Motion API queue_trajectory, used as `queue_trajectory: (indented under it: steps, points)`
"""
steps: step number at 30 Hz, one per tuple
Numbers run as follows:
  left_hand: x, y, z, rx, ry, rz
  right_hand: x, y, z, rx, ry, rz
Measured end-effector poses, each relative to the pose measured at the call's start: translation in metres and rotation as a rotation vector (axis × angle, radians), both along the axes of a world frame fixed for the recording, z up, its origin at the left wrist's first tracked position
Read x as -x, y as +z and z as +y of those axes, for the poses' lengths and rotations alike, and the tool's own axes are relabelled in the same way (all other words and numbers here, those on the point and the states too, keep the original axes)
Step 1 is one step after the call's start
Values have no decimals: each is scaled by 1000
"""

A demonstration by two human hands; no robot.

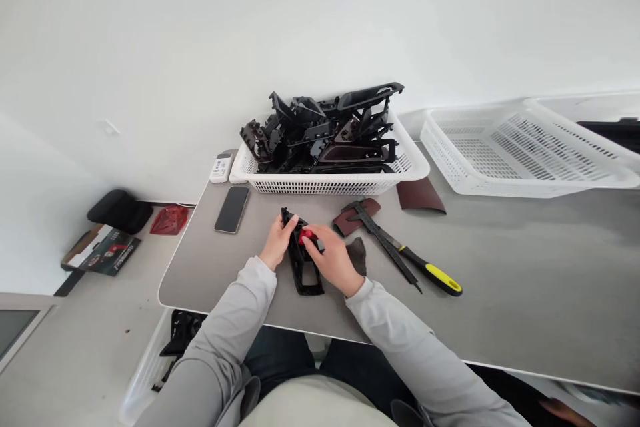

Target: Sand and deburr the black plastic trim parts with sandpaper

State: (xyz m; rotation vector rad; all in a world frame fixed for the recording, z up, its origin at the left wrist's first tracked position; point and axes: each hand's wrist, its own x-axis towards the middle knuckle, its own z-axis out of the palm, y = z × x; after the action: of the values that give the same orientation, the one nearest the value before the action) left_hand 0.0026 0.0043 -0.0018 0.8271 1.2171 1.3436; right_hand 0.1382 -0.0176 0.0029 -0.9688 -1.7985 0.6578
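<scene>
A long black plastic trim piece [297,263] with a frame-like opening rests on the grey table in front of me. My left hand [277,240] grips it along its upper left side. Pinched in my right hand [333,259] is a small red object [304,235], pressed against the upper part of the trim piece. Its exact kind is hidden by my fingers. A dark grey scrap [357,255] lies just right of my right hand. Beyond it are a black caliper [373,223] and a tool with a black and yellow handle [441,277], lying across a maroon piece [345,221].
Behind my hands stands a white basket [320,184] heaped with black trim pieces. Farther right sits another white basket [505,187]. A maroon curved panel [420,196], a phone [232,209] and a small white box [221,167] lie nearby. The table's left edge is rounded.
</scene>
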Motion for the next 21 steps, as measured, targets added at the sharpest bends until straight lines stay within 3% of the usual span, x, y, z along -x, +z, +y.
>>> queue_trajectory:
  steps: [6,15,21]
  points:
    - [-1,-2,-6,9,-106,-16,-6,-4,8,110,-9,-36]
    - [-5,2,-8,13,-134,-40,-6,-11,12,167,-51,51]
    - [-15,6,-16,-3,5,32,-2,-13,13,271,-50,157]
